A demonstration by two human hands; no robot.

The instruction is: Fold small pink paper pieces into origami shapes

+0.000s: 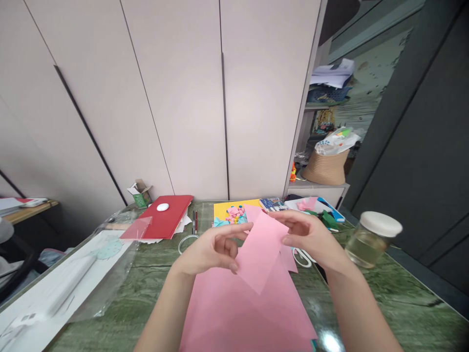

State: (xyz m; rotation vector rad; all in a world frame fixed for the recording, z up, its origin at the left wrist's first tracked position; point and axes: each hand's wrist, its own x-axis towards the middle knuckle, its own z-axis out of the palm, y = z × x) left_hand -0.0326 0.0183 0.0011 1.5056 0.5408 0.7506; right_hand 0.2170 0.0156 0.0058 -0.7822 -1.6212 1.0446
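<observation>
Over the green desk (141,288), the left hand (210,249) and the right hand (309,234) hold a small pink paper (262,252), its edges pinched in their fingers (234,229). A big pink sheet (242,310) lies on the desk below it.

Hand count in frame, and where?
2: left hand at the left edge of the raised pink sheet, right hand at its right edge. No others show.
</observation>
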